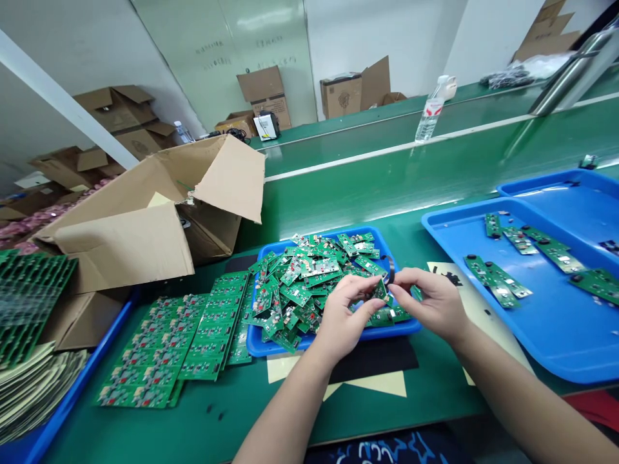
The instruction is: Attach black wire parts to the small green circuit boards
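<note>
My left hand (344, 314) is closed on a small green circuit board (380, 290), gripped between thumb and fingers. Close beside it, my right hand (432, 303) pinches a thin black strip (391, 267) that curves upward near the board. Whether the strip touches the board I cannot tell. Both hands are over the front right part of a blue tray (256, 348) heaped with loose small circuit boards (309, 274). Uncut panels of boards (215, 325) lie to the left of this tray.
At right, a larger blue tray (546, 341) holds several separate boards. Yellowish paper (476, 309) with black bits lies between the trays. An open cardboard box (130, 241) stands at left, near a paper stack (39, 390). A water bottle (430, 111) stands farther back.
</note>
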Motion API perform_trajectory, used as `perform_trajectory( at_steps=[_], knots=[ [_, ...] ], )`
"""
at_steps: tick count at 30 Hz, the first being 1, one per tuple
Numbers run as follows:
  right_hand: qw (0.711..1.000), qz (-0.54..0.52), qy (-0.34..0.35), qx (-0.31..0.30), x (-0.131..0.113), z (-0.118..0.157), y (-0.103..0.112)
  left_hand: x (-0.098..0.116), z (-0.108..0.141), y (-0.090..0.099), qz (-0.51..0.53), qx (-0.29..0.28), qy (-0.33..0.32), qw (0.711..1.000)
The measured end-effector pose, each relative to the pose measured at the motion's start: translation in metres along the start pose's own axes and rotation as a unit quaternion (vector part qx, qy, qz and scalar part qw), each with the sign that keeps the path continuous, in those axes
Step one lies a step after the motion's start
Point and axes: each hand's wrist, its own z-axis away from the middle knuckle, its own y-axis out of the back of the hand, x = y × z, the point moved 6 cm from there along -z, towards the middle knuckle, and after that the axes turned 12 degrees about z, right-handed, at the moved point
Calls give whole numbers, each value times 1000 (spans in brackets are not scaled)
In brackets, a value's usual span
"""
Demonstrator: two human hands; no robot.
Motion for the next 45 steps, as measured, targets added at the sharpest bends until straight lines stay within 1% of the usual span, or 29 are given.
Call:
perform_trajectory(
  at_steps=[5, 7, 9, 11, 13, 15, 16, 18, 19, 21, 23, 25, 30, 33, 36, 39, 42, 45],
  knots=[
    [997, -3, 79, -25, -5, -2, 1, -2, 1, -1, 25, -15, 11, 1000],
    [995, -13, 89, -41, -6, -3, 2, -1, 1, 0, 23, -14, 6, 1000],
    [994, -50, 79, -64, -6, -2, 2, 2, 1, 3, 2, -2, -11, 1000],
    [990, -110, 29, -78, 0, -1, 0, 9, 1, 7, -42, 23, -56, 997],
    [976, -190, -63, -86, 10, 1, -5, 18, 3, 9, -97, 43, -127, 986],
    [942, -275, -157, -111, 20, 4, -16, 26, 6, 8, -152, 46, -208, 965],
    [922, -311, -188, -136, 22, 6, -22, 29, 7, 7, -178, 44, -243, 953],
    [890, -354, -217, -189, 21, 8, -32, 32, 10, 6, -221, 43, -294, 929],
    [881, -360, -224, -210, 21, 9, -35, 33, 10, 6, -237, 42, -309, 920],
    [873, -354, -237, -236, 20, 11, -37, 33, 10, 5, -262, 41, -325, 908],
    [870, -350, -249, -242, 20, 12, -37, 34, 11, 4, -277, 39, -334, 900],
    [860, -367, -258, -242, 20, 14, -38, 35, 11, 3, -283, 39, -339, 896],
    [808, -448, -290, -250, 16, 18, -47, 33, 11, 3, -269, 33, -329, 905],
    [789, -472, -296, -260, 13, 18, -50, 32, 11, 4, -245, 23, -320, 915],
    [792, -465, -294, -263, 14, 18, -52, 30, 10, 3, -216, 2, -292, 932],
    [817, -440, -280, -245, 18, 16, -52, 25, 8, -2, -200, -31, -244, 948],
    [862, -380, -264, -206, 23, 15, -51, 16, 7, -7, -195, -50, -188, 961],
    [916, -270, -241, -173, 24, 12, -46, 10, 5, -8, -189, -45, -137, 971]
  ],
)
